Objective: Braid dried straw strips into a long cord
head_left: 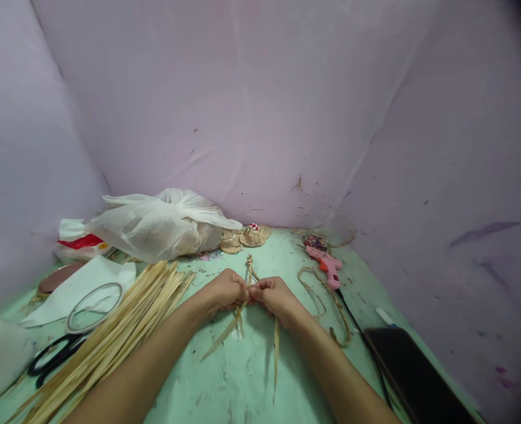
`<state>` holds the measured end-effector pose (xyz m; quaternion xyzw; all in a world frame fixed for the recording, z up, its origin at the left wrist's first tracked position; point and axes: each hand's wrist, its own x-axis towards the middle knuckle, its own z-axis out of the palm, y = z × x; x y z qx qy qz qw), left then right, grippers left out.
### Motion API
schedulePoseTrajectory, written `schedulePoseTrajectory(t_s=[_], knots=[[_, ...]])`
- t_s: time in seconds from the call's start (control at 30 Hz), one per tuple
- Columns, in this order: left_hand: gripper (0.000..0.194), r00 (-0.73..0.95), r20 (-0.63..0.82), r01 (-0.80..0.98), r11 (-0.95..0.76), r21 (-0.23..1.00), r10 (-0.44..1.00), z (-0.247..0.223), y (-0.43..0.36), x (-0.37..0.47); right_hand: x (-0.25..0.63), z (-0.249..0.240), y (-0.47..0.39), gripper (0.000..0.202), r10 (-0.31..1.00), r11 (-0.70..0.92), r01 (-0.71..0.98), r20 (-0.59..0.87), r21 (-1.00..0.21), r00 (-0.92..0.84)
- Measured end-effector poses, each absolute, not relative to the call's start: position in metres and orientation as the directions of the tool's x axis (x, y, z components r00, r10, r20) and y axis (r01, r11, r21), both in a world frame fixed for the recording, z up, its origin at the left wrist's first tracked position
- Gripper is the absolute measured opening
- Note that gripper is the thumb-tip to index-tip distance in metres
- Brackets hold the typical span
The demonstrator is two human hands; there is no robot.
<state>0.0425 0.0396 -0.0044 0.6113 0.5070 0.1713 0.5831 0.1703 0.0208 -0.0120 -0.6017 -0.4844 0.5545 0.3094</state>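
Above the middle of the green tabletop, my left hand (230,290) and my right hand (274,299) meet, fingertips almost touching. Both are closed in a pinch on a short braid of dried leaf strips (249,266), whose plaited end sticks out beyond the fingers. A loose strip end (220,343) hangs below my left hand, and another strip end (276,353) drops beneath my right. The spot where the strips cross is hidden between the fingers. To the left, along my left forearm, lies a bundle of long pale dried strips (128,327).
Black-handled scissors (50,359) and a pale ring (71,315) lie left. A white plastic bag (163,227) and small woven straw hats (255,235) stand by the back wall. Right are a pink glue gun (326,265), a braided cord (343,318) and a black phone-like slab (412,371).
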Motion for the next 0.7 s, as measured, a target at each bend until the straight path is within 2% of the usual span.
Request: schedulePoseTrajectory(t_s=[0.13, 0.23, 0.33, 0.4, 0.5, 0.7], knots=[[0.009, 0.356, -0.382, 0.606, 0.100, 0.789, 0.852, -0.001, 0.041, 0.039, 0.173, -0.015, 0.022, 0.008, 0.945, -0.311, 0.261, -0.325, -0.914, -0.014], [0.010, 0.345, -0.407, 0.682, 0.071, 0.727, 0.846, 0.006, 0.046, 0.028, 0.172, -0.016, 0.021, 0.006, 0.937, -0.346, 0.213, -0.348, -0.914, 0.027], [0.014, 0.292, -0.416, 0.712, 0.094, 0.696, 0.861, 0.017, 0.049, 0.018, 0.173, -0.017, 0.021, 0.008, 0.924, -0.376, 0.154, -0.381, -0.914, -0.006], [0.017, 0.238, -0.370, 0.709, 0.100, 0.698, 0.898, 0.023, 0.047, 0.019, 0.175, -0.018, 0.021, 0.009, 0.921, -0.380, 0.137, -0.387, -0.915, -0.033], [0.020, 0.254, -0.386, 0.675, 0.123, 0.727, 0.887, 0.023, 0.040, 0.031, 0.178, -0.022, 0.022, 0.011, 0.921, -0.380, 0.110, -0.387, -0.918, -0.041], [0.011, 0.169, -0.338, 0.713, 0.122, 0.690, 0.926, 0.004, 0.035, 0.047, 0.178, -0.024, 0.021, 0.013, 0.918, -0.364, 0.117, -0.377, -0.924, -0.124]])
